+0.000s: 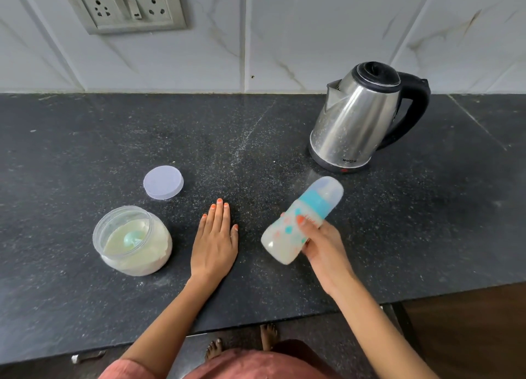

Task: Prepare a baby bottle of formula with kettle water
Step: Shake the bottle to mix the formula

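Right hand (321,245) grips the baby bottle (296,225) round its lower body, above the counter (85,151). Long axis tilted: capped end up toward the kettle (358,122), base toward the left hand (215,242) — flat, fingers straight, holding nothing. Contents milky; judged mid-mixing.

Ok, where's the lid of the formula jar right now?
In the head view the lid lies flat on the counter, left of centre, just behind the open formula jar.
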{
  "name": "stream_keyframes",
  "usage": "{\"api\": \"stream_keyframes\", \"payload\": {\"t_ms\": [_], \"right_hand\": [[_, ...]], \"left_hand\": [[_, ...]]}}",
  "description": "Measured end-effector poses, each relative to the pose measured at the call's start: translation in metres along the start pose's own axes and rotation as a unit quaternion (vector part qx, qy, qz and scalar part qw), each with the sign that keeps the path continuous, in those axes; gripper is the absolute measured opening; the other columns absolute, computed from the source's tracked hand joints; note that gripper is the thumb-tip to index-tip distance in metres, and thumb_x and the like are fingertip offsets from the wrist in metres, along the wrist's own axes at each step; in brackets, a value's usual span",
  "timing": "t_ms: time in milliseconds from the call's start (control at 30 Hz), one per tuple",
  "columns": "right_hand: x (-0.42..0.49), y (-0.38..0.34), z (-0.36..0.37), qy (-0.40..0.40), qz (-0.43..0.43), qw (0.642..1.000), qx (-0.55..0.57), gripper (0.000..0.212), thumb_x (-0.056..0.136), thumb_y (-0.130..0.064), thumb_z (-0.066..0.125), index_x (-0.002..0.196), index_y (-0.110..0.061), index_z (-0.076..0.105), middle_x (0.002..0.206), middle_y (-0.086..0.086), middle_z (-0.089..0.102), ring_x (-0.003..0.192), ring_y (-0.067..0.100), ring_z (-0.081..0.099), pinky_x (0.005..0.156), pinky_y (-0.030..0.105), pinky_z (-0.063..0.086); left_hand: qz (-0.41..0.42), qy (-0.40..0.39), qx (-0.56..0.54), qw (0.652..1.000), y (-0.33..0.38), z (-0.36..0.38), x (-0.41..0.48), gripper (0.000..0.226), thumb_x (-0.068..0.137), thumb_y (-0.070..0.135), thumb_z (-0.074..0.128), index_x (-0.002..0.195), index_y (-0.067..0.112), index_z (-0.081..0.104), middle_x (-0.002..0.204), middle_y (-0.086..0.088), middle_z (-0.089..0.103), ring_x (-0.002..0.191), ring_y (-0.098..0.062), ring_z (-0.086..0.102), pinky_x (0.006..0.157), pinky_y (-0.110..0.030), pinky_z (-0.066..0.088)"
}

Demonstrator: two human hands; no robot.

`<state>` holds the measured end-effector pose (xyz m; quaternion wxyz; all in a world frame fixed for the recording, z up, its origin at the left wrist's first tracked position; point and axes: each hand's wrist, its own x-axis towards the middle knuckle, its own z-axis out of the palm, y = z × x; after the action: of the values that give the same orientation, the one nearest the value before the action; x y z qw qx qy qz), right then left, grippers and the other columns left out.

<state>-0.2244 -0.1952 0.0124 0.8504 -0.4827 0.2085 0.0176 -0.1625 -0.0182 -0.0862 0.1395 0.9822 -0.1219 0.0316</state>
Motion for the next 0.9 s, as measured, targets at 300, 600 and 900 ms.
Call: {"api": "stream_keyframes", "payload": {"t_ms": [300, 600, 900], "right_hand": [[0.005, 0.001, 0.001, -0.006, 0.015, 0.999, 0.041, 0.073, 0.051, -0.036, 0.084, 0.114, -0.008, 0.059, 0.108, 0.011, 0.068, 0.098, 0.021, 0.065, 0.080, 0.031, 0.057], [0.013, -0.012, -0.002, 0.023, -0.060, 0.991, 0.121, 0.056, 0.056, -0.033, 0.079, 0.106, -0.016, 0.059, 0.106, 0.004, 0.068, 0.093, 0.012, 0.067, 0.074, 0.026, 0.057], [0.012, -0.018, -0.004, 0.083, -0.103, 0.975, 0.178, 0.032, 0.075, -0.029, 0.067, 0.104, -0.020, 0.059, 0.111, 0.003, 0.066, 0.094, 0.010, 0.066, 0.075, 0.026, 0.057]], "left_hand": [[-0.001, -0.001, -0.001, 1.000, 0.000, 0.001, 0.000, 0.071, 0.087, 0.042, -0.001, 0.142, 0.003, 0.018, 0.152, -0.011, 0.017, 0.141, -0.022, 0.014, 0.111, -0.031, 0.002], [0.000, -0.005, -0.001, 1.000, 0.001, -0.001, 0.000, 0.071, 0.086, 0.042, -0.004, 0.143, 0.004, 0.014, 0.153, -0.010, 0.012, 0.141, -0.021, 0.010, 0.111, -0.030, -0.001], [-0.007, -0.010, 0.001, 1.000, 0.001, -0.001, 0.000, 0.059, 0.092, 0.033, 0.016, 0.135, -0.002, 0.036, 0.143, -0.017, 0.036, 0.133, -0.030, 0.034, 0.107, -0.042, 0.024]]}}
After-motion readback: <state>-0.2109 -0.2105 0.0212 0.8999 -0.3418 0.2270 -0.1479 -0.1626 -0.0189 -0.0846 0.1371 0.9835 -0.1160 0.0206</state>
